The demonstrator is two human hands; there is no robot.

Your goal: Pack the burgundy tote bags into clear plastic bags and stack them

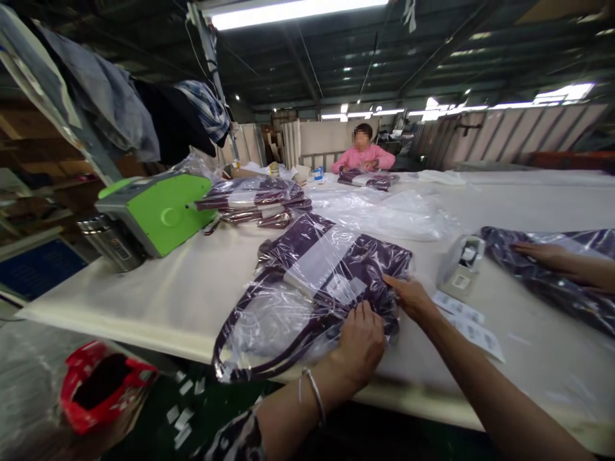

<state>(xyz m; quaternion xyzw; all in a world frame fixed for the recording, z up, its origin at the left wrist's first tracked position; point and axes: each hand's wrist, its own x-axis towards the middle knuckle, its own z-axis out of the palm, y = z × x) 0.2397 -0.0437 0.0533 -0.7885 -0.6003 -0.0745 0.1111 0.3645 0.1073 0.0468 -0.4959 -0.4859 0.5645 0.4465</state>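
A dark purple bag (382,256) with long handles lies in clear plastic wrap on the table, a pale band and small labels across it. My left hand (362,336), with a bangle at the wrist, has its fingers curled closed on the plastic at the bag's near edge. At the bag's right side, my right hand (408,296) touches the wrap with its index finger stretched out; its other fingers are partly hidden. The bag's handles (223,336) curve toward the table's front left edge.
A tape dispenser (460,269) and label sheets (473,326) are on the right, near another person's hands on a wrapped item (509,262). Behind lie stacked wrapped bags (259,198) and loose plastic (384,211). A green machine (168,211) and flask (113,243) stand left.
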